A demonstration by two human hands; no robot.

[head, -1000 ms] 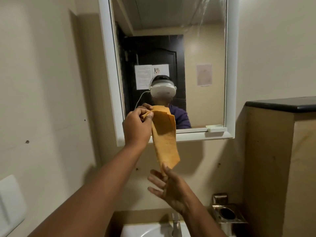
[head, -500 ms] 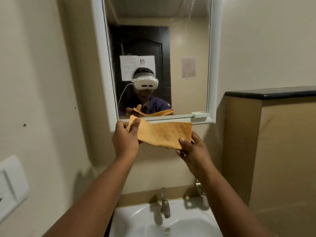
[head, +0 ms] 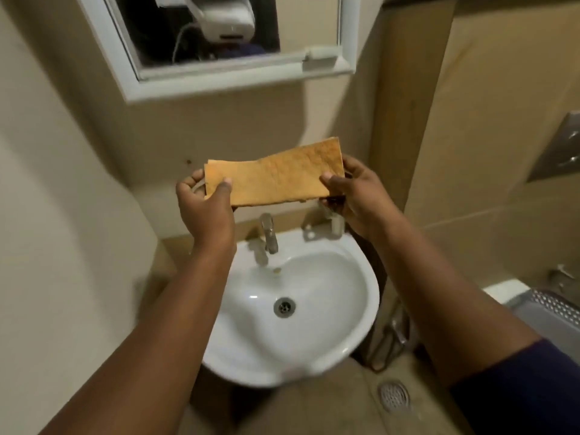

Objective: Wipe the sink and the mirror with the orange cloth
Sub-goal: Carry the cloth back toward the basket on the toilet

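The orange cloth [head: 276, 178] is stretched flat and horizontal between both hands, above the tap. My left hand [head: 205, 208] pinches its left end with thumb on the front. My right hand [head: 354, 196] pinches its right end. Below them lies the white sink [head: 345, 309], dry-looking, with a metal drain [head: 284, 307] in the bowl. The mirror [head: 301, 20] in its white frame hangs on the wall above; only its lower part shows.
A chrome tap [head: 269, 232] stands at the back of the sink. A small metal holder [head: 335, 224] sits behind my right hand. A beige partition [head: 470, 136] rises on the right. A floor drain [head: 394, 396] and a perforated metal bin [head: 552, 312] lie lower right.
The view has tilted down from the mirror to the sink. Both hands lowered the cloth from the mirror's bottom edge to above the tap, still stretched between them.
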